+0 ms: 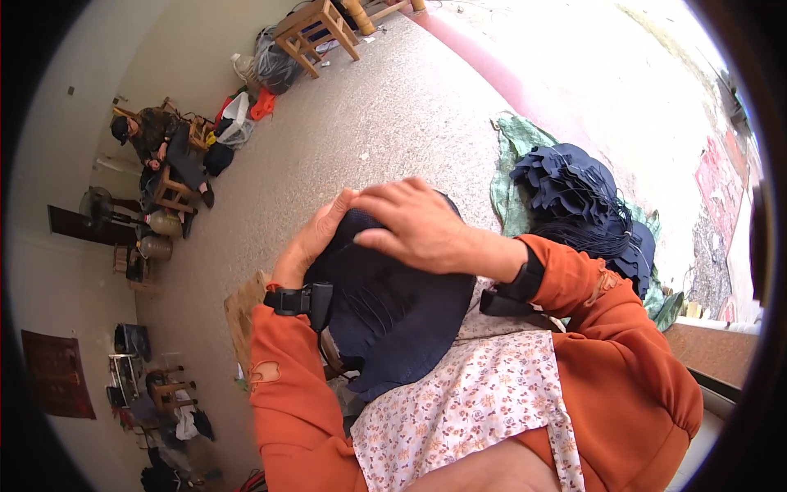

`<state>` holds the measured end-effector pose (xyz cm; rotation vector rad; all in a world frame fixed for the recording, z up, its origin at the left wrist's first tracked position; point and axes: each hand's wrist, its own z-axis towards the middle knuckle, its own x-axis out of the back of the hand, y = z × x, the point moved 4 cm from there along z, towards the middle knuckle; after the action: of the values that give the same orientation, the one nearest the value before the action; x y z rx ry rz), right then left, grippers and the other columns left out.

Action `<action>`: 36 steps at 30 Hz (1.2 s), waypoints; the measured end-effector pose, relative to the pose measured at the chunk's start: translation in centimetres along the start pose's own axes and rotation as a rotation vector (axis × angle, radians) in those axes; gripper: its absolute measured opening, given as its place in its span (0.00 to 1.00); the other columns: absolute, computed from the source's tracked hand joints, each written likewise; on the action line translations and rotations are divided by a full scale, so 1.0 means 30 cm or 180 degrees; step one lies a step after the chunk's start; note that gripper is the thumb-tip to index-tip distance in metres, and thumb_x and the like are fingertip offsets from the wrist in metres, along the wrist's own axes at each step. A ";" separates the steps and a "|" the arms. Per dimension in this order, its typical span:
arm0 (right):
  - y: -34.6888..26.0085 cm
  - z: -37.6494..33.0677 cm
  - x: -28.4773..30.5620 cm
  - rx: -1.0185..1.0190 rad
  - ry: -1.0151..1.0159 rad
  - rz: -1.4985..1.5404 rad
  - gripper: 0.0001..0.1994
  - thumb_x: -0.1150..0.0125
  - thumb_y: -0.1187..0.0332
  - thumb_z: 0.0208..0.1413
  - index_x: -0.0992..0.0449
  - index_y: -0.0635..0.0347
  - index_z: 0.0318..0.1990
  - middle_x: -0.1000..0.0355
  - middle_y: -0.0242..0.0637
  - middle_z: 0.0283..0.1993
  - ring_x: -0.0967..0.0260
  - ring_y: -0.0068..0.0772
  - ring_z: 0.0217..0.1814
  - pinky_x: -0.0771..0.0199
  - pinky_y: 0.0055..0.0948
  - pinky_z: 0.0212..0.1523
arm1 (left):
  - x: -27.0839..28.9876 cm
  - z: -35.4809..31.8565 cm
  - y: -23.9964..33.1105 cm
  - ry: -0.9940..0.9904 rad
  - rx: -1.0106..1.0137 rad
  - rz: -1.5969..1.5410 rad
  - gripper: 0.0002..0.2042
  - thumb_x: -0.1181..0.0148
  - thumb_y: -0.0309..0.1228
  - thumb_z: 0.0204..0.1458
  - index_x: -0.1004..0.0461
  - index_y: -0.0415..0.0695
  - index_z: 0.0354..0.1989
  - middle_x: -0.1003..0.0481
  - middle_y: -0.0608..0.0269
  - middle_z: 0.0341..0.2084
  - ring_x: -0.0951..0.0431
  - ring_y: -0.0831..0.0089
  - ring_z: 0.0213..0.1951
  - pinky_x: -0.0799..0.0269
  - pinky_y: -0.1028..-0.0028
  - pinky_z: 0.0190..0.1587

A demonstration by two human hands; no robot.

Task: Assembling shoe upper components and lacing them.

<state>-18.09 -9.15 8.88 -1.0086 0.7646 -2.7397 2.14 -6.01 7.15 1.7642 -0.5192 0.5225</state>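
Navy cloth (402,316) over the floral apron (484,381), the lap seemingly bearing it.
Left hand (316,234) and right hand (414,225) cover its far edge, likely steadying; whether either grip pinches, I cannot tell. Beyond, green sheeting (511,160) probably keeps navy bundles (574,193) clean.

Dk-navy cloth (426,324), wht flwr-print apron (467,381), orng sleeves (291,402)

Brown four-legged wooden stool (305,18) on pale speckled flr (393,90), nr dark translucent plastic bag (275,67). Bright orange-red cloth bundle (263,104) beside white plastic bag (238,111). Along cream-coloured wall (193,45) I see seated person (152,131), dk cap, mottled jacket; round-caged fan (96,205) nr; dk-red rect. panel (59,375) on wall.
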 end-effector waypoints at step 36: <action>0.124 -0.205 -0.072 -0.2033 -0.0530 0.4576 0.49 0.22 0.71 0.38 0.49 0.71 0.67 0.38 0.52 0.62 0.37 0.40 0.63 0.39 0.33 0.66 | 0.027 -0.400 -0.072 0.0602 0.0344 -0.0899 0.44 0.19 0.33 0.26 0.35 0.35 0.57 0.27 0.56 0.48 0.26 0.64 0.50 0.31 0.68 0.54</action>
<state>-20.56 -9.20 1.79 -0.3707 1.5345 -1.1816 3.10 6.06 8.78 1.8305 -0.1080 0.5179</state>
